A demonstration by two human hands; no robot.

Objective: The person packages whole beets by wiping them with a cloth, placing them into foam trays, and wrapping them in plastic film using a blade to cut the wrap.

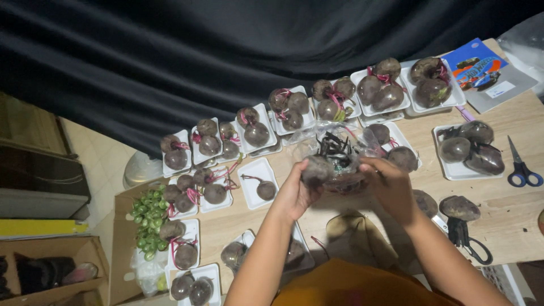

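Beetroots on white trays

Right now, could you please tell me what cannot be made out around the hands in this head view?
- Tray under the held beets: hidden by the left hand, the right hand and glaring plastic wrap.
- Each hand's grip: fingers curl behind the bundle, out of sight.
- Nearest trays: partly covered by the forearms, in shadow.
- Black-handled scissors: blades hidden under a loose beet.
- Green fruit: too small to identify.

two bare forearms with no sleeves, watch or rings showing; left hand and right hand ungloved. an orange garment covers the torso below.
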